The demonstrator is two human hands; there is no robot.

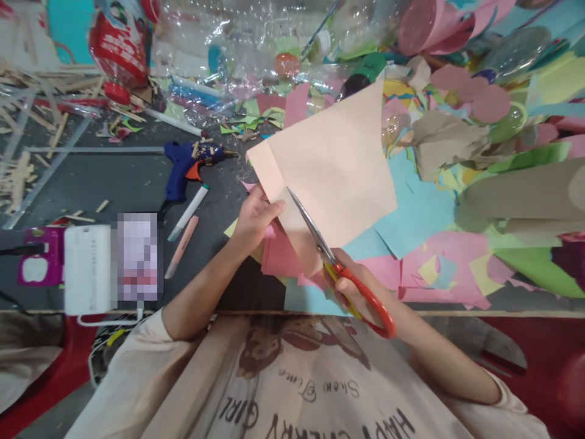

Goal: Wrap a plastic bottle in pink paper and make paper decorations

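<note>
A large peach sheet of paper (338,158) is in front of me, with a folded or part-cut strip along its left side. My left hand (258,213) pinches the sheet's left edge, thumb on top. In my right hand (361,283) is a pair of scissors (379,311) with red and yellow handles. Their blades reach up and left across the paper, the tip near my left thumb. Whether the blades are fully closed is hard to see. Beneath lie pink paper (283,253) and light blue paper (415,207).
Left of the paper lie a blue glue gun (183,167), two markers (188,212), a phone (139,256) and a white power bank (88,268). Clear plastic bottles (256,30) and a red-labelled bottle (116,49) crowd the back. Paper scraps (457,274) cover the right side.
</note>
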